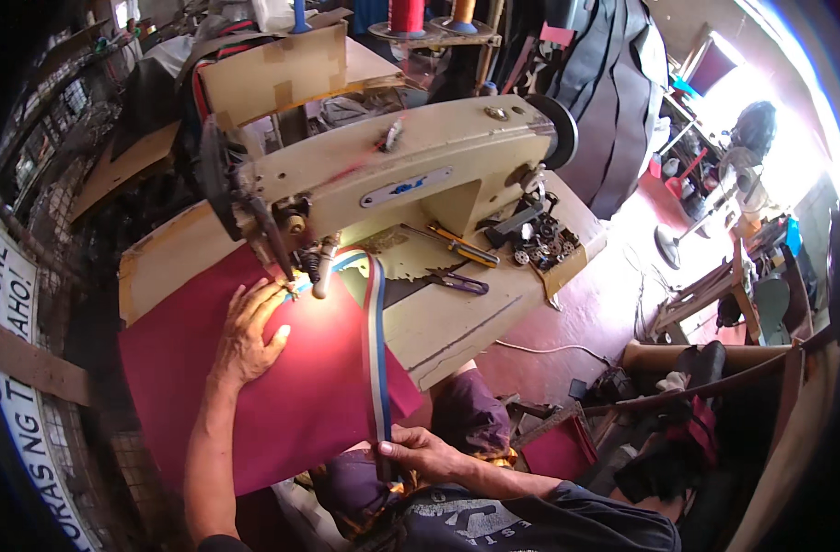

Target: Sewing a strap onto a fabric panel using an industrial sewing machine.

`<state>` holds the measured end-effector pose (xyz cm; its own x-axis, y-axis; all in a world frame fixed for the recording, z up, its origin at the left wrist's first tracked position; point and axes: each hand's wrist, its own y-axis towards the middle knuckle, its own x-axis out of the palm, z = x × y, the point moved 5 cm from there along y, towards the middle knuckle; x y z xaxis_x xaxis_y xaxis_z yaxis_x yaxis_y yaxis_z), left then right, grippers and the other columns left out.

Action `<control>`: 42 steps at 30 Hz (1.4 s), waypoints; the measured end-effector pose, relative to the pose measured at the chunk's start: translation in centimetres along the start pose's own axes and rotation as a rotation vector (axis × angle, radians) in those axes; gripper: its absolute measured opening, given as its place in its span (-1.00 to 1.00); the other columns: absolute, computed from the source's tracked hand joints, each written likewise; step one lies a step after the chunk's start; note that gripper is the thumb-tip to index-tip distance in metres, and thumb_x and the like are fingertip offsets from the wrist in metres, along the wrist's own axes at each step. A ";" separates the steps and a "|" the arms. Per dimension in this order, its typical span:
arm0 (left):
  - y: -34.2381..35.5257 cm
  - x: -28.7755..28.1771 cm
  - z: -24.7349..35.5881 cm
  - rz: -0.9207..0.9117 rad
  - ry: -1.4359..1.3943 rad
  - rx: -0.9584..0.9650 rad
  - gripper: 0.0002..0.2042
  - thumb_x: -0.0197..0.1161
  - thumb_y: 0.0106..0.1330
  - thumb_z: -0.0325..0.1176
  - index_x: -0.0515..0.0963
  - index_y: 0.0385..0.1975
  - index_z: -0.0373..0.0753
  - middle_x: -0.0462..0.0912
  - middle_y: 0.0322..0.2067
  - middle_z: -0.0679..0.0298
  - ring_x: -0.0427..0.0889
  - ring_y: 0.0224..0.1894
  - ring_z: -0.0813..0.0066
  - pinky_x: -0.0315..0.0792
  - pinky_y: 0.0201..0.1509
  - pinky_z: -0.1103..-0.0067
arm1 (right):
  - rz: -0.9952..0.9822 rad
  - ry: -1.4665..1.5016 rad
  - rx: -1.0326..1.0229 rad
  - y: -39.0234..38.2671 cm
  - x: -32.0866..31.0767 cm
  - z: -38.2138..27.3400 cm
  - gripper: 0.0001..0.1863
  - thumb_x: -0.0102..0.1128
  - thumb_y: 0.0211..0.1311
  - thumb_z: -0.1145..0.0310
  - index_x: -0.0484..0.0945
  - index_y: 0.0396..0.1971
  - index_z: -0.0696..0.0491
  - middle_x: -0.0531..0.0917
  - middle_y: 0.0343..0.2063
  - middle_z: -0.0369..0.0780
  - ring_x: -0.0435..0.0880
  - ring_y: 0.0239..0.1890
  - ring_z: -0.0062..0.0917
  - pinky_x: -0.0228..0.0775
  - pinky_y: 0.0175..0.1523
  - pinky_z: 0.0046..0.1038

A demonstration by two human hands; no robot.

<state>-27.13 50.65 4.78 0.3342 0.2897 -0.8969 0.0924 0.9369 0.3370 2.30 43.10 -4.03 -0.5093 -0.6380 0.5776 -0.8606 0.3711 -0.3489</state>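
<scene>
A maroon sheet (291,414) lies across the bed of a beige sewing machine (337,152) and hangs over the near edge. My left hand (251,333) rests on this sheet with its fingers stretched out, the fingertips close to the lit needle area. From there a blue, white and grey striped ribbon (376,340) loops up and comes down over the sheet's right side. Near its lower end, my right hand (422,454) pinches the ribbon between thumb and fingers above my lap. The needle tip and the stitching are too small to make out.
On the machine table lie an orange-handled tool (463,247), small thread snips (460,282) and a heap of bobbins (542,244). Behind stand a cardboard box (277,75) and a red thread spool (406,17). Dark sheet material (604,101) hangs at the back right.
</scene>
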 end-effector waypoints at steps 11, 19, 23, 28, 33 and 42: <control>-1.1 3.4 5.3 0.180 0.225 -0.439 -0.36 0.31 0.23 -0.19 0.37 0.25 -0.42 0.41 0.28 -0.05 0.25 0.44 -0.04 0.01 0.53 -0.06 | 0.759 -1.164 -0.426 -0.2 -3.5 -15.4 -0.77 0.35 0.30 0.27 0.67 -0.32 0.17 0.51 -0.53 -0.12 0.46 -0.45 -0.41 0.29 -0.32 -0.32; -0.3 1.3 6.7 0.045 0.250 -0.307 -0.31 0.44 0.14 -0.03 0.45 0.15 -0.42 0.53 -0.03 0.01 0.48 0.03 0.09 0.41 0.12 0.22 | 0.637 -1.411 -0.712 4.7 -7.8 -22.6 -0.78 0.34 0.30 0.32 0.61 -0.33 0.19 0.53 -0.46 -0.11 0.55 -0.39 -0.24 0.36 -0.24 -0.32; -0.2 -0.4 4.3 0.000 0.121 -0.125 -0.48 0.43 0.13 -0.16 0.55 0.04 -0.32 0.52 -0.12 0.13 0.48 -0.01 0.14 0.41 0.12 0.23 | 0.571 -1.382 -0.684 5.4 -10.7 -21.8 -0.77 0.34 0.29 0.32 0.58 -0.39 0.19 0.51 -0.40 -0.10 0.54 -0.34 -0.15 0.37 -0.22 -0.26; -0.9 -0.3 4.4 0.165 0.123 -0.028 -0.54 0.41 0.11 -0.25 0.58 0.02 -0.30 0.52 -0.10 0.15 0.48 0.01 0.18 0.36 0.19 0.23 | 0.533 -1.413 -0.813 6.4 -12.2 -23.3 -0.79 0.34 0.27 0.35 0.58 -0.37 0.20 0.57 -0.32 0.00 0.58 -0.24 0.00 0.45 -0.15 -0.14; -1.1 0.9 5.2 0.220 0.135 -0.167 -0.51 0.40 0.13 -0.29 0.54 0.09 -0.27 0.49 -0.10 0.13 0.46 0.00 0.12 0.35 0.17 0.21 | 0.614 -1.637 -1.134 4.9 -7.8 -23.3 -0.88 0.36 0.22 0.48 0.58 -0.40 0.17 0.61 -0.20 0.04 0.62 -0.19 0.02 0.52 -0.09 -0.16; -0.9 2.5 7.0 0.268 0.235 -0.316 -0.51 0.37 0.17 -0.29 0.51 0.10 -0.33 0.49 -0.10 0.11 0.46 -0.01 0.13 0.37 0.16 0.25 | 0.588 -2.276 -0.712 10.9 -7.8 -26.8 -0.83 0.23 0.25 0.45 0.54 -0.20 0.16 0.54 -0.04 -0.07 0.65 -0.19 -0.14 0.54 -0.18 -0.10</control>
<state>-19.86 49.18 4.28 0.0831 0.5314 -0.8431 -0.2702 0.8263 0.4942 -3.39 70.18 7.44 -0.2184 0.3194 -0.9221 -0.8150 0.4600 0.3524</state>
